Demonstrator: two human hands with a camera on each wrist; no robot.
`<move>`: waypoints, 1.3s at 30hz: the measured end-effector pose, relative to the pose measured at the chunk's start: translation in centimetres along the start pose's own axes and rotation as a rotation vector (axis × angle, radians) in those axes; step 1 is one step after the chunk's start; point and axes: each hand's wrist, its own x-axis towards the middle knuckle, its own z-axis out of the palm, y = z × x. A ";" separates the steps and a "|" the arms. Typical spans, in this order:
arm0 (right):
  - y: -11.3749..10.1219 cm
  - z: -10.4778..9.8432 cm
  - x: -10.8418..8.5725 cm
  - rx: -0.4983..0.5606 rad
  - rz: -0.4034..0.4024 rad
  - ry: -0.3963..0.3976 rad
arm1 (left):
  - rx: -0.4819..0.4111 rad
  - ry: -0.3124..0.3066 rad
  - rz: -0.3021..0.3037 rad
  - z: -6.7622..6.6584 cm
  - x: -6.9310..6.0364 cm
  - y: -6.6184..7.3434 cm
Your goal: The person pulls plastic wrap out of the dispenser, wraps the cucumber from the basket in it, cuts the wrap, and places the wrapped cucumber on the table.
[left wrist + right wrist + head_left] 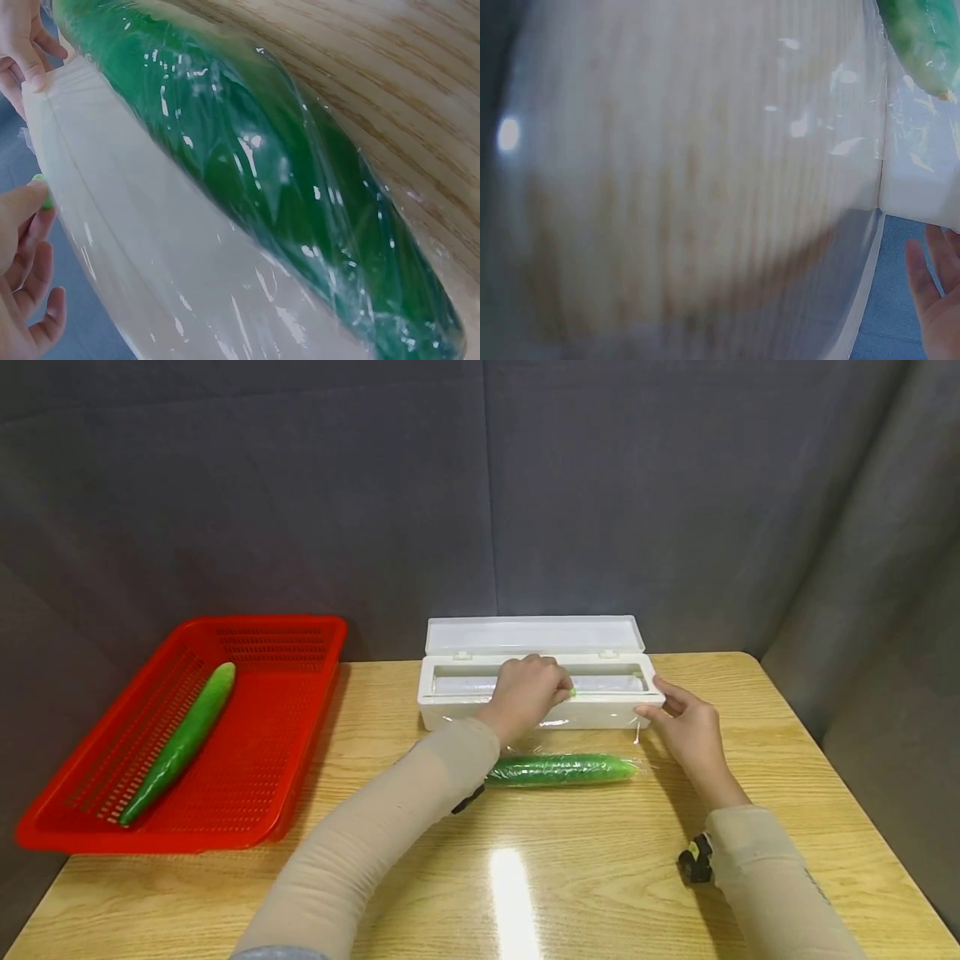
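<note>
A white cling film dispenser box (600, 712) stands at the back of the table with its lid (534, 635) raised. My left hand (528, 689) reaches across its front edge and pinches a small green slider tab (43, 193) between thumb and finger. At the box's right end, my right hand (688, 727) grips the corner, thumb in front and fingers behind. Just in front of the box lies a cucumber (562, 768) covered in clear cling film (247, 157); my left forearm hides its left end. The film reaches up to the box front.
A red plastic basket (300, 752) stands on the left of the wooden table (600, 877), with an unwrapped cucumber (183, 739) inside. Behind the table hangs a dark grey curtain (375, 510).
</note>
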 end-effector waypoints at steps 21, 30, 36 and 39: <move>0.0 0.1 -0.1 -0.008 0.030 0.007 | -0.003 -0.020 0.020 -0.1 -0.6 -1.1; -0.1 -0.2 -0.3 -0.012 0.027 0.012 | -0.001 -0.012 0.027 -0.4 -0.8 -1.3; -0.2 0.0 -0.2 0.004 0.030 0.012 | 0.017 -0.026 0.019 -0.5 -0.8 -1.7; -0.3 0.1 -0.2 0.013 0.032 0.003 | 0.019 -0.039 0.008 -0.7 -0.9 -1.9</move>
